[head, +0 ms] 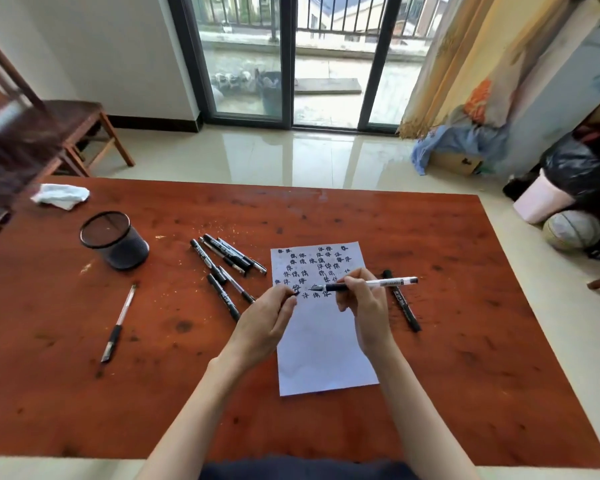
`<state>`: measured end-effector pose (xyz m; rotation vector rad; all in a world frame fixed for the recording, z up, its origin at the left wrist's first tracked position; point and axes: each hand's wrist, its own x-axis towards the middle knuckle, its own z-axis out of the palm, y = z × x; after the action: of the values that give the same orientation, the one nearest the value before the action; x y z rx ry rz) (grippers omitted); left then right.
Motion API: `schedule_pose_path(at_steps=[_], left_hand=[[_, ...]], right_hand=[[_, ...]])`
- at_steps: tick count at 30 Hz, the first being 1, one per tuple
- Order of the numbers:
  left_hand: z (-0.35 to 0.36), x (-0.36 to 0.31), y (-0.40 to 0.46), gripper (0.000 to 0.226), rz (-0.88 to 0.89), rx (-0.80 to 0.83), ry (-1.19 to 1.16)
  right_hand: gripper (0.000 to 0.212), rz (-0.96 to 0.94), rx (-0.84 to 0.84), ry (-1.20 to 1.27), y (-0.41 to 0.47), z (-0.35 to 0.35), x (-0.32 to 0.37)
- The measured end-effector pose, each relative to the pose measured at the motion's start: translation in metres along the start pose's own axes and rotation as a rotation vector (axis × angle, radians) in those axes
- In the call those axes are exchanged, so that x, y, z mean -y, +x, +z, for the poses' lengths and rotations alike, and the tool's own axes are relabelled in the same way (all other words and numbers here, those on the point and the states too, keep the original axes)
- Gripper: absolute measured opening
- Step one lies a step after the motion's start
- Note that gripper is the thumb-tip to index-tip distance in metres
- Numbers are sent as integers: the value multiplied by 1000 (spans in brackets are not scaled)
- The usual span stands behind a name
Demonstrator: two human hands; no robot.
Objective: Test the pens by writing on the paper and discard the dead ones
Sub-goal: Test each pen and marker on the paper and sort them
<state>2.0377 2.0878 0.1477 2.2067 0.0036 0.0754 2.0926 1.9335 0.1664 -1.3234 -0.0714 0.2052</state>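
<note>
1. One pen (pixel 371 284) over paper (pixel 326 341), right hand (pixel 364 303) pinching its dark grip
2. Left hand (pixel 267 323) pinches cap (pixel 293 294) at paper's left edge
3. Light, stiff, slick barrel; hold at grip

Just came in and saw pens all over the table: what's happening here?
A person is testing pens. The right hand holds a clear pen, tip over the paper, whose upper half is full of written marks. The left hand pinches something small and dark, probably the cap. More pens lie left of the paper, near a mesh cup.
</note>
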Motion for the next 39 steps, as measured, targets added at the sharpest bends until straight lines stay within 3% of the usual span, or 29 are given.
schedule_pose_path(at_steps=[4,7,20,22,25,27,39], left_hand=[[-2,-5,-7,4,2,-41,-182],[-2,-8,-11,14,-17,-51,-213],[3,-21,-10,13,72,-15,-167],[3,-20,-10,13,27,-15,-194],[1,-15,-10,13,8,7,-158],[2,-13,-10,14,5,20,-153],[-1,-23,-19,27,-136,176,-640]], right_hand=[[11,-37,57,-1,-4,6,5],[10,-38,91,-40,-6,6,5],[13,-37,223,-285,-4,14,-6],[15,-11,200,-96,-3,11,-1],[28,98,127,546,4,7,14],[35,131,84,700,7,8,22],[51,98,84,625,0,35,39]])
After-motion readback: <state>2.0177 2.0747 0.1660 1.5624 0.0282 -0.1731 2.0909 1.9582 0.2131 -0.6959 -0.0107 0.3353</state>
